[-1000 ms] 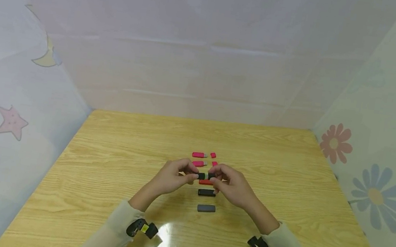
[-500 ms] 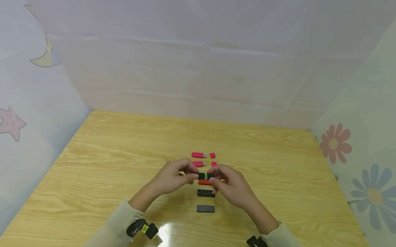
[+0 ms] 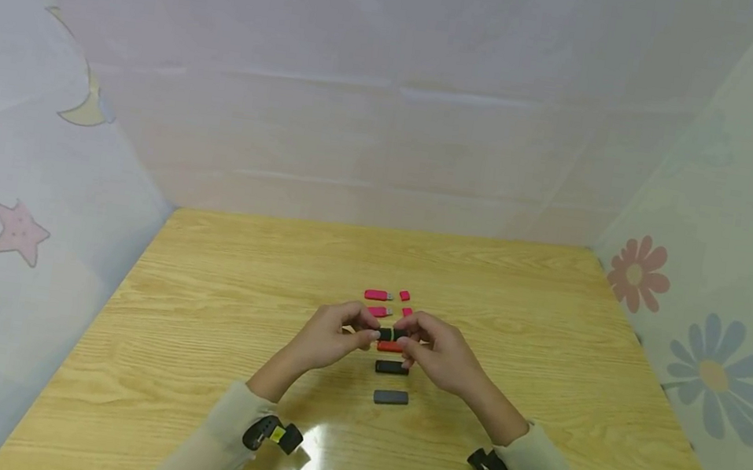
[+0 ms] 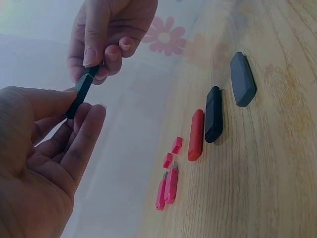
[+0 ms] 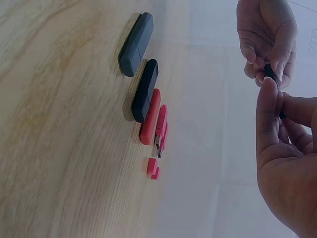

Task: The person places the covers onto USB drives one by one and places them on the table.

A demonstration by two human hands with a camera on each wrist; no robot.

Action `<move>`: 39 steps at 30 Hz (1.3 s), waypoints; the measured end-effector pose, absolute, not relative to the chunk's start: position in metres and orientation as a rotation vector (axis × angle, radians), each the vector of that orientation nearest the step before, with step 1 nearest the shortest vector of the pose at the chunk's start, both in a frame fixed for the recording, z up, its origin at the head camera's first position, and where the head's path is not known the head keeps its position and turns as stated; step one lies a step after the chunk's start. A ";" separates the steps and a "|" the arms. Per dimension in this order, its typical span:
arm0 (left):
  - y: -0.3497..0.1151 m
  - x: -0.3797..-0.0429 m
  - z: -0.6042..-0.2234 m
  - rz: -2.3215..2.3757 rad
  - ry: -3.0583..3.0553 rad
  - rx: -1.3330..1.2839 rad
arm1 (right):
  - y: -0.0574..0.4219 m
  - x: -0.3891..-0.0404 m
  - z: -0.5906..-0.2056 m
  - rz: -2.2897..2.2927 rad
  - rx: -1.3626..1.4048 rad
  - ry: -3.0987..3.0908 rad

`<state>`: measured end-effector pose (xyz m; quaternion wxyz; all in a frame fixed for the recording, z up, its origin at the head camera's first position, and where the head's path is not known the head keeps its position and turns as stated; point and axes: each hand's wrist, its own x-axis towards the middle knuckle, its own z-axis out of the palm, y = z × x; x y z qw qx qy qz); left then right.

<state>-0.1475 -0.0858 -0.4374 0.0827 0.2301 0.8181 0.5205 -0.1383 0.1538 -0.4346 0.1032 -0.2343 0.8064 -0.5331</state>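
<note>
A small black USB stick with a green band [image 4: 79, 96] is held up between both hands over the table. My left hand [image 3: 330, 338] pinches its body between thumb and fingers. From the other side, my right hand [image 3: 441, 355] pinches the black cap end, and only a thin green line shows between cap and body. Beneath the hands lie a red USB stick [image 4: 196, 135] and a larger black one [image 3: 391, 367], both closed. A grey stick [image 3: 391, 397] lies nearest the person.
Beyond the hands on the wooden table [image 3: 222, 270] lie two pink USB sticks, one farther [image 3: 377, 295] and one closer [image 3: 378, 311], plugs bare. Their small pink caps [image 3: 405, 295] lie to the right. Printed cloth walls [image 3: 388, 149] stand at the back and sides.
The black cap has moved left onto the USB stick: the bare metal plug was visible a second ago, then a wide green band, now a thin line. Both hands keep their grip.
</note>
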 end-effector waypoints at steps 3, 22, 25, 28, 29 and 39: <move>-0.086 -0.148 -0.439 1.558 2.447 0.699 | 0.153 -0.138 -0.435 -1.559 -0.688 2.394; -0.087 -0.148 -0.437 1.560 2.423 0.676 | 0.148 -0.136 -0.436 -1.571 -0.676 2.416; -0.087 -0.148 -0.437 1.588 2.400 0.667 | 0.147 -0.135 -0.435 -1.592 -0.662 2.401; -0.087 -0.148 -0.437 1.615 2.373 0.651 | 0.146 -0.134 -0.434 -1.605 -0.658 2.398; -0.086 -0.148 -0.437 1.619 2.366 0.643 | 0.146 -0.134 -0.434 -1.608 -0.658 2.399; -0.081 -0.150 -0.437 1.661 2.331 0.577 | 0.146 -0.136 -0.434 -1.571 -0.698 2.456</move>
